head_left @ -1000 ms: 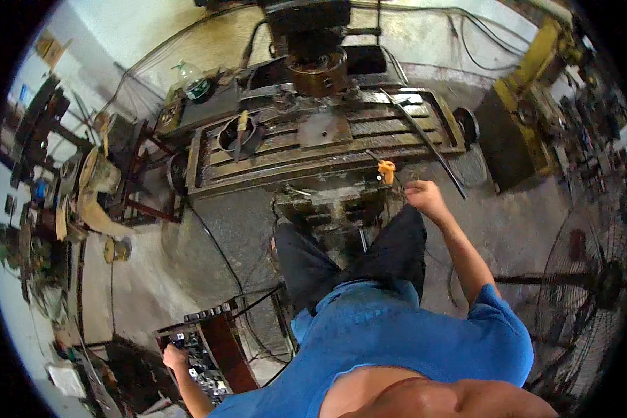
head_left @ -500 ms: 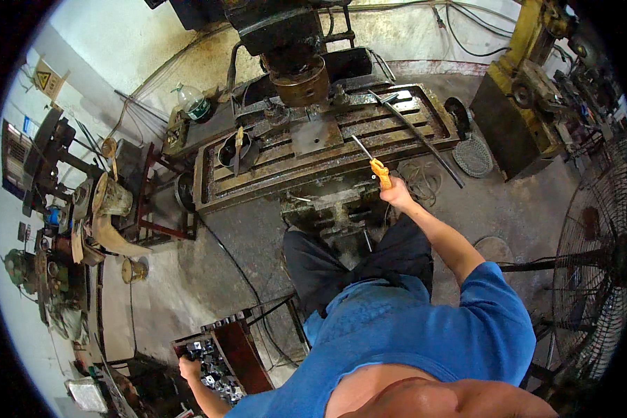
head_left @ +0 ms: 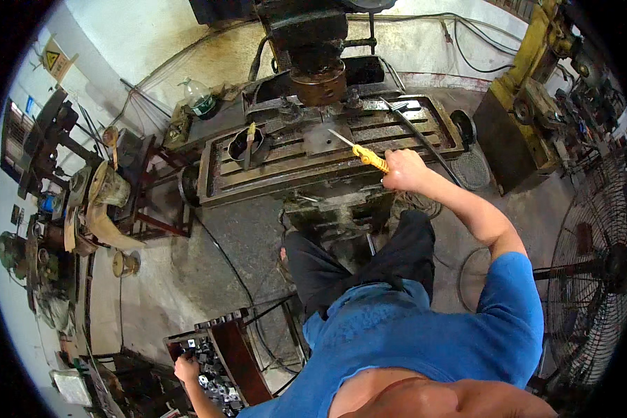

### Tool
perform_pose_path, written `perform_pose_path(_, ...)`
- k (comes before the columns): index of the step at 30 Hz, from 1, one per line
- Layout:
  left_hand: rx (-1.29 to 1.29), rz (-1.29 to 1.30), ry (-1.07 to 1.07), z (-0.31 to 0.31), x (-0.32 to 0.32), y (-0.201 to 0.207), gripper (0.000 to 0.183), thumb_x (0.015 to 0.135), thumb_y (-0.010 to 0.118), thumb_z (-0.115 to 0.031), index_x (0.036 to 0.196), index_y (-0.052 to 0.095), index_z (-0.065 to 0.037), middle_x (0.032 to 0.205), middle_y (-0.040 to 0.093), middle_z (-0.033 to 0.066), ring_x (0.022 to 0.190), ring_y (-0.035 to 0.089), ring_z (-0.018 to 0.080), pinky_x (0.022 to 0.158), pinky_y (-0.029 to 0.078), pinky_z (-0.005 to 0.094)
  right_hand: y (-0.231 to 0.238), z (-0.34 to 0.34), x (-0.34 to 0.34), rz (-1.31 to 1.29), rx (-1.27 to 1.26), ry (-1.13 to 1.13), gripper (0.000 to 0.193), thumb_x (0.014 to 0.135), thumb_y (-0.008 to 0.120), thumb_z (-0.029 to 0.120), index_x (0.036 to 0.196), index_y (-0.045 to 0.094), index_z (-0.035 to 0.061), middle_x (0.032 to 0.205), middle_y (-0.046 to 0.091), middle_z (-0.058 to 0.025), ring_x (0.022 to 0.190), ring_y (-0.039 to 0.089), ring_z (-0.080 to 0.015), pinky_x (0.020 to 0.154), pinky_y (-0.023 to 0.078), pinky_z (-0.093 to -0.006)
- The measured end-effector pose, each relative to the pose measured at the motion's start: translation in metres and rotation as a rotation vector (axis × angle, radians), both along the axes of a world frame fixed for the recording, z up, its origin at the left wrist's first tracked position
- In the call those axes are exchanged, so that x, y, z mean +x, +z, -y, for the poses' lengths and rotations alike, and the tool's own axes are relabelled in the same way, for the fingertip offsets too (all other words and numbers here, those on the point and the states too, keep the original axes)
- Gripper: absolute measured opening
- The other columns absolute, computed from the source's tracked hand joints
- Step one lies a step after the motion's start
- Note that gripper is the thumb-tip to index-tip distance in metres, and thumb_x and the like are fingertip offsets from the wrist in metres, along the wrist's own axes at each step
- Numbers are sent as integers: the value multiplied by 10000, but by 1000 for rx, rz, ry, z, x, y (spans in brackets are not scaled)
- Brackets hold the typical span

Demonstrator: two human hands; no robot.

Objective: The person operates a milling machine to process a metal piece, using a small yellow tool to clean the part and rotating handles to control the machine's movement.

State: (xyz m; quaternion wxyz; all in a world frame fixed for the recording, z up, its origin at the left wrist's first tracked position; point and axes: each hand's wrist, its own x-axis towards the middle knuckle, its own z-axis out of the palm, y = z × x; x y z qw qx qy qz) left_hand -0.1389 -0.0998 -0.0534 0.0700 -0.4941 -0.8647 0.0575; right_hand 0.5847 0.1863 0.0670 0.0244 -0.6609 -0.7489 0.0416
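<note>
My right hand [head_left: 405, 171] is closed round the handle of a yellow air blow gun [head_left: 369, 157]. Its thin metal nozzle points up and left over the near side of the milling machine table [head_left: 292, 177], towards a flat metal plate [head_left: 320, 139] under the spindle head [head_left: 318, 82]. Low on the left, my left hand [head_left: 186, 367] is at the edge of a tray [head_left: 168, 341] of small black and silver metal parts [head_left: 212, 373]. Its fingers are bent together by a dark piece too small to name.
A pot [head_left: 246, 148] with a brush in it stands on the table's left part. A dark bar [head_left: 425, 138] lies across its right end. A plastic bottle [head_left: 200, 99] stands behind left. A large fan [head_left: 592, 279] is at right; a cable [head_left: 230, 261] crosses the floor.
My right hand has moved up and forward, and the blow gun now tilts further left, nearer the plate. My left hand stays at the parts tray. The whole view has shifted slightly.
</note>
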Motion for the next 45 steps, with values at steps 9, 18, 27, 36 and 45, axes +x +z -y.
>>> perform_pose_path(9,356,-2,65,1,-23,-16,278,654,663,-226,846,592,-38,769,606,154,721,596,321,646,469,441,-15,-92,-24,7,19,-174,272,654,543,243,791,655,36,816,639,-174,784,631,-303,717,504,-375)
perform_pose_path(18,1193,1687,396,-47,50,47,394,825,523,-254,1165,475,-61,1063,532,106,912,545,239,774,470,366,9,-41,-26,-179,-158,-49,286,599,553,220,666,580,-58,696,586,-256,670,597,-363,617,476,-430)
perform_pose_path(27,518,1949,-426,-276,302,71,371,746,570,-151,1063,525,37,862,589,87,639,559,142,530,433,255,29,52,-100,-212,-162,472,210,523,554,208,626,582,28,604,566,-200,614,566,-382,599,473,-430)
perform_pose_path(36,259,1941,-356,-326,382,61,275,756,567,-133,984,517,13,672,491,5,570,513,97,476,380,225,23,60,-56,-283,-256,305,231,516,541,209,644,596,25,619,563,-216,620,567,-384,604,478,-421)
perform_pose_path(45,234,1371,-736,-400,457,55,320,652,610,-196,867,558,36,701,583,92,633,543,159,580,436,300,15,-8,9,-179,-67,-175,345,597,567,268,769,611,-27,811,612,-232,805,600,-367,750,477,-417)
